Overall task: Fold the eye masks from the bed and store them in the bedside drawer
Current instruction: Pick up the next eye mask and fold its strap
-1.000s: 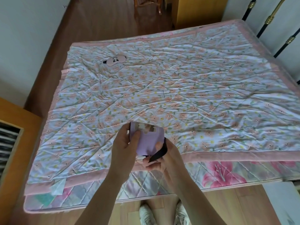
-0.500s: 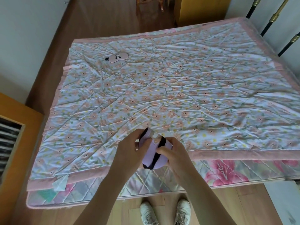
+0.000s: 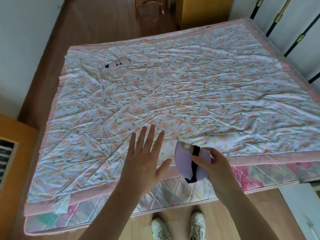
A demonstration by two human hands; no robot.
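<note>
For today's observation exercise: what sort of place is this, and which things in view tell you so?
Most likely a home bedroom: a bed spread with a floral quilt, a pink eye mask lying on it, and a metal bed frame by the wall.

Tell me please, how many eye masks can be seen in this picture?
2. A lilac eye mask, folded, is held in the right hand near the bed's front edge. A pink eye mask lies flat on the far left of the quilt. No others show.

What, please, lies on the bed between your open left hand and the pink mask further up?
Nothing: in the head view, only bare floral quilt stretches from the left hand to the pink mask.
</note>
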